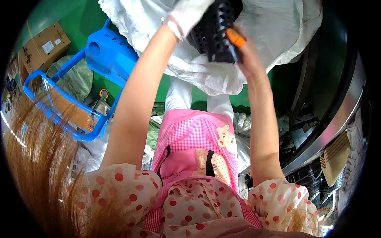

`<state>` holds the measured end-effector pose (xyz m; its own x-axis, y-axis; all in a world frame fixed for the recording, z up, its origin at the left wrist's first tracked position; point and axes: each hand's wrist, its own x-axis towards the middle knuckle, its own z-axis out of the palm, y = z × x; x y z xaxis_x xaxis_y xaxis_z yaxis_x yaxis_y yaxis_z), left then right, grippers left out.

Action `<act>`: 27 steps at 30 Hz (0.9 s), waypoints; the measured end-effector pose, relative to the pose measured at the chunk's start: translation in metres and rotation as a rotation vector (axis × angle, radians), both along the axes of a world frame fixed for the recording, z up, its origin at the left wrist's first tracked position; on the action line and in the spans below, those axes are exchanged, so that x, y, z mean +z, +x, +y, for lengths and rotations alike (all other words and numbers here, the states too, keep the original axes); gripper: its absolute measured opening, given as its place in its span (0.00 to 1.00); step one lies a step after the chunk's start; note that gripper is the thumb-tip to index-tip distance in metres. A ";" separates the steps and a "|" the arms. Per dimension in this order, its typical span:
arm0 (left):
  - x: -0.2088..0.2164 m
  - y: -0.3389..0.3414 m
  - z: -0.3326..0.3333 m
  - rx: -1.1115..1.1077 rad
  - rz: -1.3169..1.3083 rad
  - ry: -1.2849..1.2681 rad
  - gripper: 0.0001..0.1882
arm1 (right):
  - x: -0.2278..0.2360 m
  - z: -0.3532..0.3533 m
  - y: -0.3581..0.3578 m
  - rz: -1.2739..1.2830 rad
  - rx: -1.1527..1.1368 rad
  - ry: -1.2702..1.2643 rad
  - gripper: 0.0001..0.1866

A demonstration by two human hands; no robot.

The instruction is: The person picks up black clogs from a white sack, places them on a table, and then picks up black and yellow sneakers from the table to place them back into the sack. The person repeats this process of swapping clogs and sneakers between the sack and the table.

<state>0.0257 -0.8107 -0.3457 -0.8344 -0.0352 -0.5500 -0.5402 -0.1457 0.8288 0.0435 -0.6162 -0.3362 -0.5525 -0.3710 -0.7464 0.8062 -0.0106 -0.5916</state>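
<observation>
While both grip black perforated part (214,31) — left hand (186,14) gloved, right hand (244,51) bare.

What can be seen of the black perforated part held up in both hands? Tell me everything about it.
The black perforated part looks like moulded plastic, its curved face covered in rows of small round holes. It is held up at arm's length over a big white sack. The left hand, in a white glove, grips its upper left side; the bare right hand holds its lower right edge, with an orange-handled tool lying against the part. Its top is cut off by the picture's edge.
</observation>
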 end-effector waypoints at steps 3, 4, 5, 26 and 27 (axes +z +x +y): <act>-0.033 -0.052 -0.011 -0.407 0.041 -0.684 0.27 | -0.021 0.029 -0.023 0.175 -0.110 0.202 0.38; -0.044 -0.057 -0.013 -0.452 0.040 -0.836 0.27 | -0.033 0.044 -0.033 0.276 -0.028 0.380 0.39; -0.058 -0.066 -0.010 -0.503 0.051 -0.903 0.27 | -0.040 0.053 -0.039 0.371 0.020 0.585 0.40; -0.046 -0.077 0.032 -0.711 -0.098 -0.519 0.31 | -0.033 0.080 -0.024 -0.497 -0.726 -0.374 0.19; -0.042 -0.078 0.038 -0.709 -0.130 -0.437 0.31 | -0.036 0.083 -0.024 -0.497 -0.739 -0.396 0.18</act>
